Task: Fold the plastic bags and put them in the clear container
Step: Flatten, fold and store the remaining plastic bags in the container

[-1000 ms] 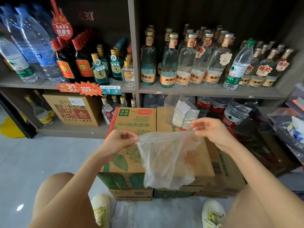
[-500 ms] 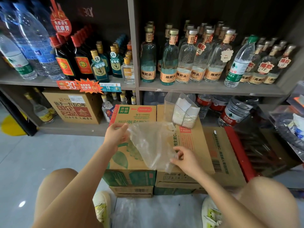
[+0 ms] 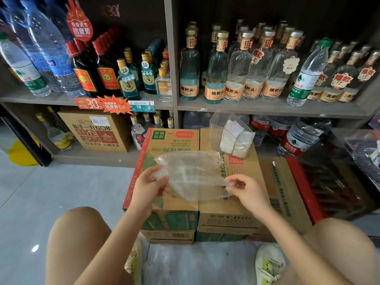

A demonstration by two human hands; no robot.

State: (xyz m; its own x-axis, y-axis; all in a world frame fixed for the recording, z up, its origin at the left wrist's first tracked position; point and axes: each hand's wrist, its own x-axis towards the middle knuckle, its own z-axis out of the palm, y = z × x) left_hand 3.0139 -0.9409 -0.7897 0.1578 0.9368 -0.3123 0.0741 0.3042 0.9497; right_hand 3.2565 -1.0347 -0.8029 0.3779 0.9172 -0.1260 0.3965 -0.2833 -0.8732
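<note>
Over on the left, the upper shelf [image 3: 123,100] carries tall water bottles [image 3: 47,58] and, next to them, dark bottles with red caps [image 3: 86,73]. Beneath, on the lower shelf, stands a brown cardboard box [image 3: 96,130] with red characters on its side. The pale grey floor [image 3: 61,192] runs in front of it.

The person sits low before two cartons set side by side, knees spread to either side of them. The left hand [image 3: 148,186] is over the green-printed carton [image 3: 164,145], fingers curled in and pinching the left edge of the plastic bag [image 3: 191,175]. The bag is thin, see-through and crumpled, stretched sideways between both hands above the seam where the cartons meet. Whether its lower edge touches the cardboard I cannot tell.

The right hand [image 3: 246,190] pinches the bag's lower right corner between thumb and forefinger, the other fingers tucked loosely under, above the plain brown carton [image 3: 257,204].

Beyond the bag, on the far end of that brown carton, stands the clear container [image 3: 218,128], with folded white bags [image 3: 236,138] stacked inside it.

Further right, the upper shelf holds rows of clear liquor bottles [image 3: 236,75] with orange labels, and below them sit large water jugs [image 3: 298,138]. Down by the person's right foot shows a pale shoe [image 3: 269,264].
</note>
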